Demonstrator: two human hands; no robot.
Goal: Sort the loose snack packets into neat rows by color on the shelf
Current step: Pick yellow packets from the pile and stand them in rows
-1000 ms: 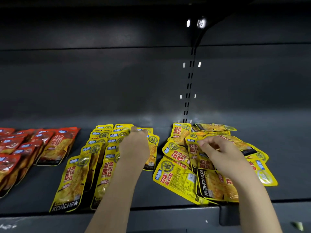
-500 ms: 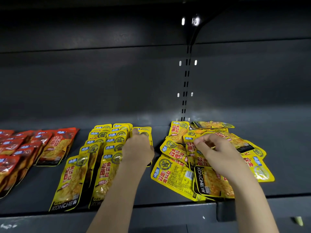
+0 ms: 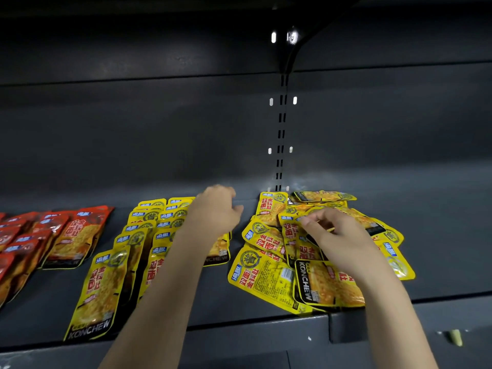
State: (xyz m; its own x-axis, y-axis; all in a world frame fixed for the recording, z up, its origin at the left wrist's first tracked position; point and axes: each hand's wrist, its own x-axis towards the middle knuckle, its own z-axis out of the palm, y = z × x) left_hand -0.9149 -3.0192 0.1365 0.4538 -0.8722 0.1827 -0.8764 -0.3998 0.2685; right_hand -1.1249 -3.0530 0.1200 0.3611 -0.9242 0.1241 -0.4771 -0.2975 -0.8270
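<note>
Yellow snack packets lie in neat overlapping rows (image 3: 133, 243) at the shelf's centre-left. Red packets (image 3: 77, 235) sit in rows further left. A loose pile of yellow packets (image 3: 266, 278) is heaped at centre-right, several of them reaching the front edge. My left hand (image 3: 215, 211) hovers blurred above the back of the rightmost yellow row, fingers apart and holding nothing. A yellow packet (image 3: 221, 251) of that row shows partly under its wrist. My right hand (image 3: 338, 235) rests on the loose pile, thumb and fingers pinched on the top edge of a yellow packet (image 3: 288, 233).
The dark grey shelf (image 3: 439, 235) has bare floor to the right of the pile and behind the rows. A slotted upright (image 3: 279, 134) runs down the back panel. An upper shelf bracket (image 3: 292, 49) hangs overhead. The shelf's front lip (image 3: 239, 328) lies near my forearms.
My left hand has lifted off the yellow packet it was pressing into the row and moved back and right. My right hand has stayed on the loose pile, fingers working at a packet.
</note>
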